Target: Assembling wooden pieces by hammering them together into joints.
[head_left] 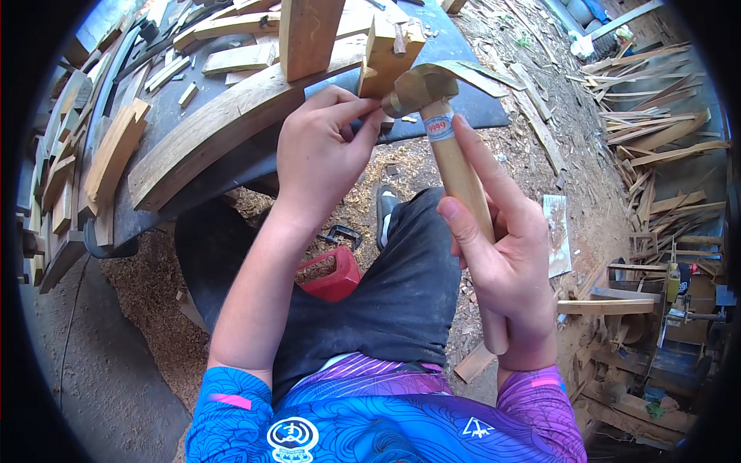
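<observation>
My right hand (513, 251) is wrapped round the wooden handle of a claw hammer (457, 170), the forefinger stretched along it. The hammer's metal head is up beside a short wooden block (392, 60). Just left of the head, my left hand (323, 150) pinches thumb and forefinger together at the block's lower end; whatever is between the fingertips is too small to make out. Behind that hand a long curved wooden piece (212, 133) lies along the edge of the dark table (471, 108). An upright wooden post (310, 38) rises from the curved piece.
Cut wood pieces (239, 58) lie over the table, with a notched piece (117, 150) at the left. Sawdust and chips cover the ground. Between my legs are a red plastic object (343, 274) and a dark clamp (340, 234). Scrap strips (664, 139) pile up at the right.
</observation>
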The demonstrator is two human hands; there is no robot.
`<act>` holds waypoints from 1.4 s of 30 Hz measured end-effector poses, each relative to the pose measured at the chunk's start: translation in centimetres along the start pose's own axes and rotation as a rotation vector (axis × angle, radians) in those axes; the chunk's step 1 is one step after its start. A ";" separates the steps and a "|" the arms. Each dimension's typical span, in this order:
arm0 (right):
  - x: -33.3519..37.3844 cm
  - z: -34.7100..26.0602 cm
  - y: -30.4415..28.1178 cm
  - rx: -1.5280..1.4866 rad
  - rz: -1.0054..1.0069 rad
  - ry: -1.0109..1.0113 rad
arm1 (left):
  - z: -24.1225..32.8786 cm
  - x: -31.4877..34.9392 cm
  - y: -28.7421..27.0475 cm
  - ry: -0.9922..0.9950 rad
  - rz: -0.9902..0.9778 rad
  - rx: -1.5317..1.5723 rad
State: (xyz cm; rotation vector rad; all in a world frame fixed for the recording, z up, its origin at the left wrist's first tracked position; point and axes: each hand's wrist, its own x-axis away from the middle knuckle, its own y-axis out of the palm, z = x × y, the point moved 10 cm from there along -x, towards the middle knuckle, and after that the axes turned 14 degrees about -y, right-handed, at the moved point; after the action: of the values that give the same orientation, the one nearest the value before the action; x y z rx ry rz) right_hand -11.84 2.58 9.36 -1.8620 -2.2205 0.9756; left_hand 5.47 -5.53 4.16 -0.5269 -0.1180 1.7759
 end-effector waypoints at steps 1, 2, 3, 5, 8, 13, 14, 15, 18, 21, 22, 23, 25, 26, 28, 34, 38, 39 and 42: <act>-0.1 0.0 0.1 0.020 0.005 -0.014 | -0.1 0.0 0.0 -0.001 0.005 0.000; -0.2 0.2 0.2 0.020 0.001 -0.017 | 0.0 0.0 0.1 0.027 -0.002 0.009; -0.5 0.0 0.2 0.050 0.009 -0.073 | 0.2 0.0 0.3 0.056 -0.012 0.020; -0.7 -0.5 0.2 0.081 0.017 -0.129 | 0.3 0.1 0.3 0.070 -0.010 0.002; -0.7 -0.1 0.9 0.090 -0.039 -0.072 | 0.2 0.0 0.3 0.088 -0.007 -0.025; -0.7 0.2 0.6 0.075 0.011 -0.098 | 0.8 0.1 0.5 0.105 -0.017 -0.048; -0.7 0.1 0.6 0.075 0.010 -0.098 | 0.8 0.0 0.6 0.073 -0.040 -0.076; -0.9 0.3 0.7 0.079 -0.005 -0.077 | 0.6 -0.1 0.8 0.043 -0.062 -0.105; -0.9 0.2 0.8 0.076 -0.013 -0.046 | 0.3 -0.1 0.7 0.046 -0.067 -0.092; -0.5 -0.5 0.5 0.098 0.015 -0.060 | 0.5 -0.1 0.6 0.094 -0.040 -0.045; -0.4 -0.8 0.2 0.129 0.039 -0.085 | 0.6 -0.1 0.7 0.093 -0.041 -0.044; -0.5 -0.7 0.3 0.129 0.039 -0.083 | 0.6 -0.1 0.6 0.082 -0.040 -0.049; -0.7 -0.7 0.7 0.162 0.019 -0.109 | 0.6 -0.1 0.7 0.074 -0.044 -0.055; -0.6 -0.6 0.7 0.161 0.021 -0.107 | 0.5 -0.1 0.6 0.072 -0.042 -0.059; -0.5 -0.1 1.2 0.132 -0.001 -0.079 | 0.4 -0.2 0.6 0.070 -0.040 -0.066; -0.1 -1.6 0.7 0.169 0.093 -0.205 | 0.8 -0.2 0.5 0.084 -0.034 -0.025; -0.5 -0.1 1.7 0.161 0.006 -0.118 | 0.2 -0.3 0.3 0.024 -0.055 -0.012; -0.4 -0.4 1.7 0.164 0.010 -0.121 | 0.3 -0.2 0.4 0.032 -0.059 -0.023; -0.2 -0.5 1.1 0.129 0.059 -0.095 | 0.6 -0.1 0.3 0.024 -0.058 0.003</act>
State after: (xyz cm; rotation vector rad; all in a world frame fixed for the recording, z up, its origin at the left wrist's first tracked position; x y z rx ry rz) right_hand -10.58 2.70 9.25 -1.8712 -2.1070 1.2104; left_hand 4.96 -5.61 4.62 -0.5374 -0.1134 1.7129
